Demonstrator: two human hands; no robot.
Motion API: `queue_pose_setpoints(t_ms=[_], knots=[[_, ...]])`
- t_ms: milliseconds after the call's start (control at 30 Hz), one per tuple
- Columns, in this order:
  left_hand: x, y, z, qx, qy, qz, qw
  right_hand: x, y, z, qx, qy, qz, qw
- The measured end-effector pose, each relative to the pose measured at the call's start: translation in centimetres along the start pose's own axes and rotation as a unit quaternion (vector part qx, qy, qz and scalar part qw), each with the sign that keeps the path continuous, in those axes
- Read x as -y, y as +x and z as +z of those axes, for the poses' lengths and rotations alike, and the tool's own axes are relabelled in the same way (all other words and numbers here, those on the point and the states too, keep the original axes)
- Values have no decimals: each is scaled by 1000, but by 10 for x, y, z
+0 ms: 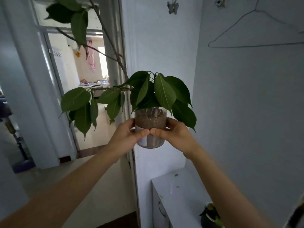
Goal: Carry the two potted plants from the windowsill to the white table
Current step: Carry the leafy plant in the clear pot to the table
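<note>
White wall filling the right half, doorway opening on the left toward a brighter room, wall corner running down between them just behind the carried plant; wire hanger high on the wall, well clear. White tabletop low and right of centre, below and nearer than the raised pot, its near end already carrying a second, dark-potted plant at the lower right edge; bare surface showing toward the far end, by the corner. Potted plant held up at chest-to-face height, clear glass pot upright, soil visible through the wall, long axis vertical; woody stem leaning up and to the left, one branch reaching sideways across the doorway, leaves drooping over the rim on both sides. Left hand and right hand wrapped around the pot from either side, thumbs nearly meeting at the front, both closed on the glass; right hand lying nearer the tabletop. Likely next: downward and rightward to the bare patch; worth watching the long left branch against the door frame, and the dark pot below.
</note>
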State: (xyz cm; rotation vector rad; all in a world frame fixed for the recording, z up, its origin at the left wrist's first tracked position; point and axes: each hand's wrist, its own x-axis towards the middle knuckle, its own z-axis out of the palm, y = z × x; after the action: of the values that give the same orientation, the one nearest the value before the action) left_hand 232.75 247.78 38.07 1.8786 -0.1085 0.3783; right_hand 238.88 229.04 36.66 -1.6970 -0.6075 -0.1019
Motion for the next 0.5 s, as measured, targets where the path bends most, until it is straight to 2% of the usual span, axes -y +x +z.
queue_pose_setpoints(t_ms=[100, 267, 500], knots=[[2, 34, 7, 4, 9, -10, 1000, -10, 29, -13, -8, -10, -11, 1000], [7, 88, 19, 12, 15, 19, 1000, -25, 73, -31, -23, -24, -17, 999], [29, 160, 33, 68, 24, 43, 996, -49, 115, -45, -73, -54, 14, 996]])
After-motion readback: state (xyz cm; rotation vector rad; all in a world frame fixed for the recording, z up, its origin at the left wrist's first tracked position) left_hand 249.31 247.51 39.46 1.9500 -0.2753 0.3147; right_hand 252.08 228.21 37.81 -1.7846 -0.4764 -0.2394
